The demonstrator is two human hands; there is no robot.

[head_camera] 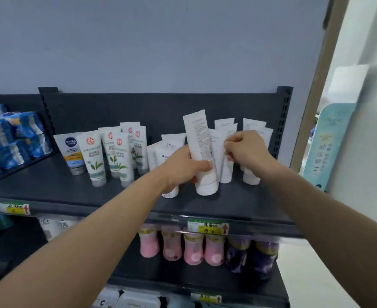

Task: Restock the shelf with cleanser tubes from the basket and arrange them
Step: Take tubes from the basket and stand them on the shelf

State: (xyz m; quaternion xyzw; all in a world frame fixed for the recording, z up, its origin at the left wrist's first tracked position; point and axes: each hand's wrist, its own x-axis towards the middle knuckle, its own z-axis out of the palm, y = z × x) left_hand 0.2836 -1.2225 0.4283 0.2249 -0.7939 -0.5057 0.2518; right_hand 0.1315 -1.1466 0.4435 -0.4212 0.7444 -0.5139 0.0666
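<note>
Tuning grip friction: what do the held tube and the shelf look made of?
Tube in the left hand: likely soft plastic, matte white, flat crimped top, printed text, smooth cap below. Shelf: probably painted metal, dark matte; the perforated upright suggests steel, unconfirmed.

Well to the left of the left hand, a white and orange tube bears a dark blue badge reading "NIVEA MEN". Between it and that hand, the leaf-print tubes carry a round red logo and Chinese lettering too small to read. The white tube gripped by the left hand has blocks of illegible fine print. Below the hands, the green and yellow shelf-edge price tag shows a red arrow; its characters are blurred. Right of the right hand, a teal sign holds indistinct Chinese characters.
</note>
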